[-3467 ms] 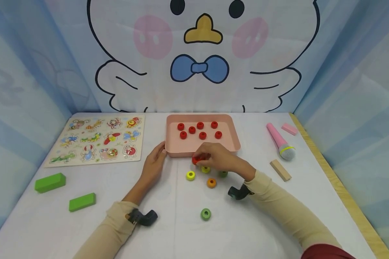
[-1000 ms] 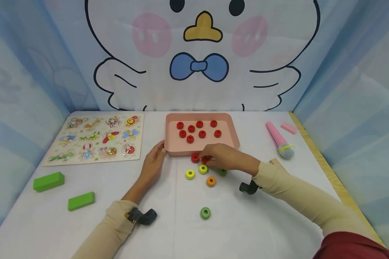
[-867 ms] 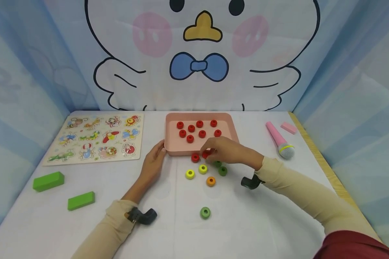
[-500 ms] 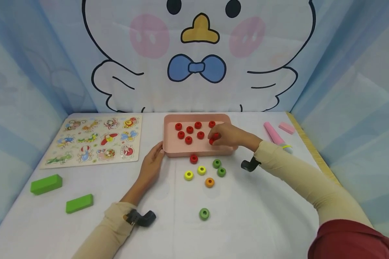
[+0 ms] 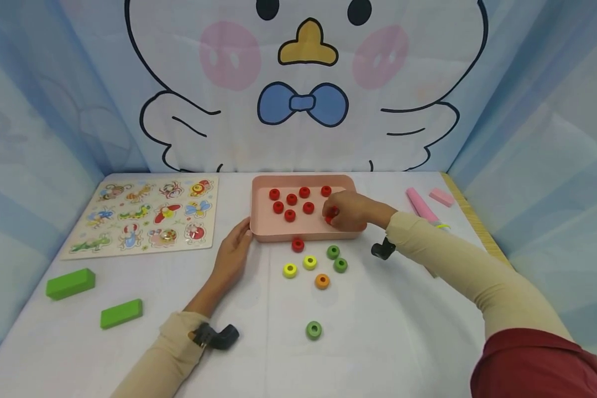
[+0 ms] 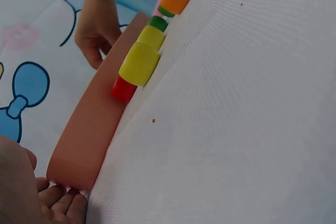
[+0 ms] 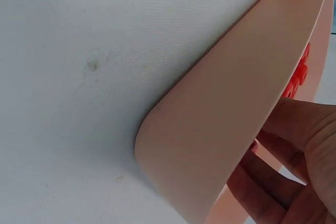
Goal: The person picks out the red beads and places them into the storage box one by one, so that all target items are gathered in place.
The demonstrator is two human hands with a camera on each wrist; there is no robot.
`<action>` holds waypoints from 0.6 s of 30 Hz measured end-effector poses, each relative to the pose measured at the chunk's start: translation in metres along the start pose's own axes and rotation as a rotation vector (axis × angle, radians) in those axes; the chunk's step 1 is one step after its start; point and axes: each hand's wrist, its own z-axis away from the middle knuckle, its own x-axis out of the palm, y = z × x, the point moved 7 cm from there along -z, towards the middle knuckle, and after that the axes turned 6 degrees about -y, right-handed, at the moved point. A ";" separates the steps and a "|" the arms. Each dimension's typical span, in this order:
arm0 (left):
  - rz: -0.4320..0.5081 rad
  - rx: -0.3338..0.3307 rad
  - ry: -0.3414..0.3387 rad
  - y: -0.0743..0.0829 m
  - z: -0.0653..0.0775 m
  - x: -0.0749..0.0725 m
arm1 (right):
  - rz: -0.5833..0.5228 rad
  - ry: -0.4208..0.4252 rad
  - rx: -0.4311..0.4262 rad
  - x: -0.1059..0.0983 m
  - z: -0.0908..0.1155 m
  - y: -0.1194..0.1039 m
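A pink tray [image 5: 258,232] at the table's middle holds several red rings [image 5: 291,199]. Inside its right half, my right hand [image 5: 334,216] pinches a red ring [image 5: 331,213] low over the tray floor. My left hand [image 5: 240,239] rests with straight fingers against the tray's front left corner. In front of the tray lie one red ring [image 5: 297,244], two yellow rings [image 5: 289,270], an orange ring [image 5: 321,281] and three green rings [image 5: 333,252]. The left wrist view shows the tray wall [image 6: 89,135] and my left fingers [image 6: 58,203]. My right fingers [image 7: 283,166] curl behind the tray wall [image 7: 226,114] in the right wrist view.
An insect puzzle board [image 5: 149,213] lies at the left. Two green blocks [image 5: 70,283] sit near the front left. A pink toy microphone [image 5: 420,204] and a pink eraser [image 5: 441,197] lie at the right, partly behind my right arm. Cloth walls enclose the table.
My right hand picked a red ring off the table in front of the tray and carried it back and up into the tray. The left hand stayed at the tray corner.
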 end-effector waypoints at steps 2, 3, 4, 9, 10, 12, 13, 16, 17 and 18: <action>0.000 0.005 -0.003 0.000 0.000 0.000 | 0.006 0.004 -0.002 0.000 0.001 -0.001; 0.002 0.004 -0.003 0.000 0.000 0.000 | 0.013 0.009 -0.004 -0.001 0.001 -0.002; 0.004 0.003 -0.004 0.000 0.001 0.001 | 0.018 0.016 -0.005 -0.002 0.003 -0.003; -0.007 -0.018 -0.011 -0.002 0.002 0.002 | 0.011 0.082 -0.083 -0.006 0.014 -0.020; -0.012 -0.019 -0.011 -0.002 0.002 0.002 | 0.009 0.094 -0.112 -0.006 0.016 -0.026; -0.015 -0.014 -0.011 -0.001 0.002 0.001 | 0.007 0.114 -0.175 -0.004 0.022 -0.041; -0.016 -0.008 -0.011 0.000 0.002 0.001 | 0.014 0.121 -0.207 -0.002 0.025 -0.048; -0.011 0.006 -0.010 0.000 0.001 0.000 | 0.010 0.121 -0.273 0.007 0.033 -0.070; -0.012 0.007 -0.011 0.001 0.001 0.000 | 0.009 0.120 -0.287 0.010 0.035 -0.075; -0.012 0.006 -0.010 0.001 0.001 0.000 | 0.017 0.122 -0.303 0.013 0.036 -0.081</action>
